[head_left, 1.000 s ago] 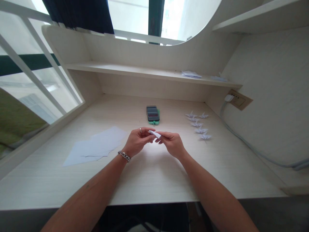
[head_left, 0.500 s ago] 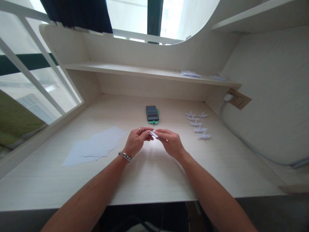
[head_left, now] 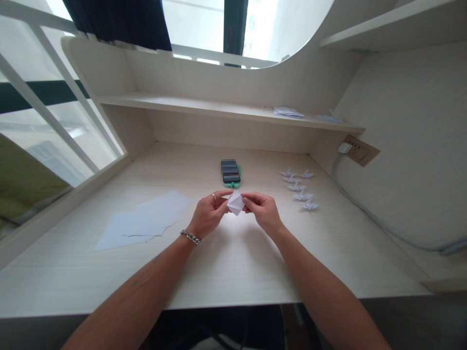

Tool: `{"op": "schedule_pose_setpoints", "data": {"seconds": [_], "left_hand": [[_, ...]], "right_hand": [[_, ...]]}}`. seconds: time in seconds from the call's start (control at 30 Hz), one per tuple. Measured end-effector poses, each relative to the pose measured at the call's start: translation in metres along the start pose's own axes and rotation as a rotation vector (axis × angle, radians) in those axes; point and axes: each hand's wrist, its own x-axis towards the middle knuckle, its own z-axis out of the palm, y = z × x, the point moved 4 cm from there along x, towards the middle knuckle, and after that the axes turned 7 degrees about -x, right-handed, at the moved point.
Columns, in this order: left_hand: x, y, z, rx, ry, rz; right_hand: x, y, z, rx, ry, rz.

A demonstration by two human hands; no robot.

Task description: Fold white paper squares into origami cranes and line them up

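A small piece of folded white paper (head_left: 235,203) is held up over the desk between my two hands, its creased face showing. My left hand (head_left: 208,212), with a ring and a chain bracelet, pinches the paper's left side. On the right side, my right hand (head_left: 263,211) grips the edge between thumb and fingers. Just beyond the paper lies a dark phone-like device in a green case (head_left: 231,175); its upper part is blurred. Several folded paper cranes (head_left: 302,196) stand in a cluster to the right of my hands.
White paper sheets (head_left: 146,216) lie overlapping on the desk (head_left: 233,272) at the left. Folded papers (head_left: 288,112) rest on the shelf (head_left: 200,108) at the back. A white plug (head_left: 344,147) sits in the wall socket (head_left: 362,149), its grey cable (head_left: 379,221) running down the right side.
The folded paper has turned from a narrow, edge-on strip to show a broader, diamond-like face. My right hand has shifted slightly right, and both hands have changed their hold.
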Motion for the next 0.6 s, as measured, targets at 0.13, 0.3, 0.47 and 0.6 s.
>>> {"op": "schedule_pose_setpoints", "data": {"seconds": [0.13,0.3,0.47,0.6], "left_hand": [[-0.0008,-0.0009,0.0012,0.059,-0.074,0.013],[-0.0016,0.0026,0.0007,0.01,-0.053,0.021],[-0.0034,0.0003,0.0017,-0.014,-0.029,-0.014],[-0.0045,0.0011,0.0007,0.04,0.044,0.016]], "right_hand": [[-0.003,-0.0005,0.0067,0.045,-0.104,0.041],[-0.0068,-0.007,0.0106,0.138,-0.181,0.082],[-0.0064,-0.0077,0.01,0.146,-0.152,0.092],[-0.0068,-0.0061,0.0109,0.145,-0.168,0.104]]}}
